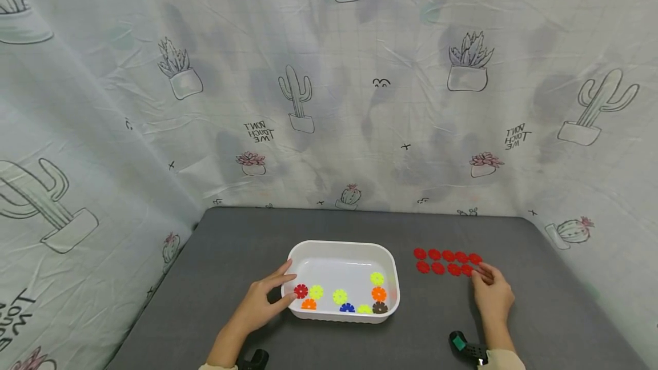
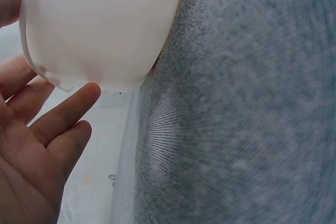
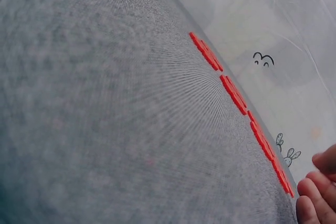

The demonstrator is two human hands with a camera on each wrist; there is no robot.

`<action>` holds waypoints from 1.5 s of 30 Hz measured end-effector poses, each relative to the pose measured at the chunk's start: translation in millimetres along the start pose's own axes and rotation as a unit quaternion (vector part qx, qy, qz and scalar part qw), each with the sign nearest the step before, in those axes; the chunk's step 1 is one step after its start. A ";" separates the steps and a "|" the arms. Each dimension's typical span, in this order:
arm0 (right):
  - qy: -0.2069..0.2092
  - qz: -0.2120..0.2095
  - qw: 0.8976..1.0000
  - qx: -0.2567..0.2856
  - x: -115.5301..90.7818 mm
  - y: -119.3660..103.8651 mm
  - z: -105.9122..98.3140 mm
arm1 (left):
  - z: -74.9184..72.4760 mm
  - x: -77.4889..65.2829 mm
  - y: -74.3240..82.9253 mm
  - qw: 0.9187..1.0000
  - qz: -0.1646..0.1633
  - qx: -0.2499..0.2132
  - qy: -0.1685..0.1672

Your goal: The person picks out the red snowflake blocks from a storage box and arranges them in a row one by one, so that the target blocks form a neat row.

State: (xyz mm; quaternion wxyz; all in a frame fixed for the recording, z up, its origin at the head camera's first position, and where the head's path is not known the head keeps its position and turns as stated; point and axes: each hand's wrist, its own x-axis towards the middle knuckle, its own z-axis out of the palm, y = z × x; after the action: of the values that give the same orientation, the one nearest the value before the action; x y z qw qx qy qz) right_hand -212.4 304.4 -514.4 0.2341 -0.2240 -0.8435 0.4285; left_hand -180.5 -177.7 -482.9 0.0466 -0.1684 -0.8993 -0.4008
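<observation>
A white plastic tray [image 1: 329,250] stands on the table, with several flower-shaped discs in red, yellow, orange, blue and brown along its near side. My left hand [image 1: 264,298] is at the tray's left end, fingers spread; thumb and fingertips reach over the rim. In the left wrist view, lower fingertips [image 2: 92,92] lie against its outer wall. Two rows of red flower-shaped discs [image 1: 448,256] lie flat right of the tray. My right hand [image 1: 493,293] is at the rows' right end, fingertips down by the last disc of the near row, partly covering that spot.
The grey cloth-covered table [image 1: 247,233] extends to a pale curtain [image 1: 329,147] printed with cactuses, which hangs behind and at both sides. Black straps with small devices [image 1: 465,347] sit at both wrists near the front edge.
</observation>
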 end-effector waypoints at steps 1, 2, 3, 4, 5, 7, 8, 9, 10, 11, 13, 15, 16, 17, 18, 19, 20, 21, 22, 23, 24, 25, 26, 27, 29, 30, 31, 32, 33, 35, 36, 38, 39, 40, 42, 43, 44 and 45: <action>-0.003 -0.001 1.000 0.013 -0.4 -0.5 0.1 | 0.3 -0.1 -0.7 1.000 -0.001 0.002 0.000; -0.006 -0.004 1.000 0.025 -0.8 -1.0 0.5 | 0.5 -0.2 -1.4 1.000 -0.002 0.002 -0.001; -0.010 -0.009 0.999 0.043 -1.0 -1.5 1.1 | 0.8 -0.3 -2.0 1.000 -0.002 0.001 -0.001; -0.016 -0.013 0.998 0.061 -1.2 -1.9 1.6 | 1.1 -0.5 -2.6 1.000 -0.002 0.002 -0.001; -0.023 -0.019 0.996 0.083 -1.4 -2.4 2.2 | 1.3 -0.7 -3.1 1.000 -0.001 0.002 0.000; -0.040 -0.025 0.991 0.127 -1.8 -3.7 3.5 | 1.6 -1.0 -3.8 1.000 0.001 0.002 0.001; -0.049 -0.028 0.988 0.146 -2.0 -4.5 4.1 | 1.6 -1.1 -3.9 1.000 0.002 0.001 0.001; -0.058 -0.030 0.984 0.165 -2.2 -5.4 4.6 | 1.6 -1.2 -3.9 1.000 0.003 0.001 0.002; -0.068 -0.031 0.981 0.178 -2.6 -6.4 5.0 | 1.5 -1.2 -4.0 1.000 0.004 0.001 0.003; -0.077 -0.033 0.978 0.192 -2.8 -7.7 5.3 | 1.4 -1.3 -4.1 1.000 0.005 0.002 0.004; -0.094 -0.041 0.972 0.212 -4.3 -11.6 5.7 | 1.1 -1.4 -4.2 1.000 0.007 0.002 0.005; -0.108 -0.058 0.967 0.224 -6.2 -17.0 7.0 | 0.8 -1.6 -4.1 1.000 0.007 0.003 0.006; -0.118 -0.070 0.964 0.227 -7.5 -20.1 7.9 | 0.8 -1.8 -4.1 1.000 0.006 0.004 0.006; -0.127 -0.081 0.961 0.233 -8.9 -23.7 9.1 | 0.5 -2.0 -3.8 1.000 0.005 0.003 0.006; -0.136 -0.091 0.957 0.238 -10.7 -27.6 10.4 | 0.3 -2.3 -3.5 1.000 0.003 0.001 0.006; -0.146 -0.101 0.954 0.242 -12.6 -31.7 12.1 | 0.2 -2.5 -3.2 1.000 0.001 -0.001 0.005; -0.157 -0.110 0.950 0.247 -14.5 -36.3 14.0 | 0.0 -2.7 -2.9 1.000 -0.001 -0.004 0.005; -0.167 -0.118 0.946 0.251 -17.0 -41.0 15.8 | -0.1 -3.0 -2.7 1.000 -0.002 -0.006 0.005; -0.179 -0.122 0.941 0.259 -19.5 -45.9 17.7 | -0.2 -3.2 -2.5 1.000 -0.004 -0.007 0.005; -0.189 -0.125 0.936 0.268 -22.2 -51.1 19.8 | -0.1 -3.3 -2.5 1.000 -0.005 -0.009 0.004; -0.198 -0.128 0.933 0.272 -25.2 -56.3 21.9 | 0.2 -3.3 -2.7 1.000 -0.005 -0.008 0.003; -0.205 -0.134 0.929 0.276 -28.4 -61.5 24.6 | 0.5 -3.3 -3.1 1.000 -0.006 -0.005 0.002; -0.212 -0.138 0.926 0.281 -31.6 -66.5 27.3 | 0.9 -3.3 -3.5 1.000 -0.008 -0.005 0.002; -0.216 -0.144 0.923 0.284 -35.2 -71.6 30.3 | 1.3 -3.2 -3.9 1.000 -0.009 -0.004 0.000; -0.227 -0.154 0.917 0.288 -43.1 -81.9 36.3 | 1.9 -3.0 -4.2 1.000 -0.011 -0.007 -0.001; -0.235 -0.158 0.914 0.292 -47.3 -87.2 39.5 | 2.1 -3.0 -4.4 1.000 -0.012 -0.008 -0.002; -0.242 -0.163 0.910 0.295 -51.6 -92.6 42.7 | 2.4 -3.0 -4.4 1.000 -0.012 -0.010 -0.002; -0.254 -0.164 0.905 0.300 -56.1 -98.3 45.6 | 2.5 -3.0 -4.2 1.000 -0.011 -0.013 -0.002; -0.268 -0.164 0.899 0.306 -60.3 -104.0 48.8 | 2.6 -3.1 -4.1 1.000 -0.010 -0.015 -0.002; -0.300 -0.160 0.886 0.316 -68.6 -115.7 55.6 | 2.8 -3.3 -4.3 1.000 -0.007 -0.015 -0.001; -0.317 -0.157 0.879 0.321 -72.3 -121.5 59.6 | 2.9 -3.5 -4.4 1.000 -0.005 -0.015 0.000; -0.347 -0.152 0.868 0.321 -79.4 -132.5 68.3 | 3.1 -3.8 -4.7 1.000 -0.001 -0.015 0.001; -0.360 -0.152 0.864 0.317 -82.8 -137.6 73.1 | 3.2 -3.8 -5.2 1.000 0.001 -0.012 0.003; -0.370 -0.154 0.862 0.311 -86.3 -142.7 77.9 | 3.3 -3.8 -5.7 1.000 0.003 -0.010 0.004; -0.388 -0.163 0.857 0.298 -92.7 -152.2 88.1 | 3.3 -3.6 -6.3 1.000 0.006 -0.009 0.006; -0.395 -0.166 0.856 0.289 -96.1 -157.1 92.8 | 3.4 -3.3 -6.6 1.000 0.008 -0.008 0.007; -0.402 -0.171 0.854 0.282 -99.2 -161.8 97.2 | 3.4 -3.0 -6.9 1.000 0.008 -0.007 0.007; -0.409 -0.176 0.850 0.280 -102.2 -166.7 101.3 | 3.5 -2.6 -7.3 1.000 0.009 -0.005 0.008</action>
State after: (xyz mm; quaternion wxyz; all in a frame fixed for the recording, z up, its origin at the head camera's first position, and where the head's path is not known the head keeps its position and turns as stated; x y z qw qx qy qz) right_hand -220.7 93.9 -450.2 -0.0082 0.1989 -0.7322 0.6514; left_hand -180.4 -180.3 -491.0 0.0565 -0.1737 -0.8955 -0.4059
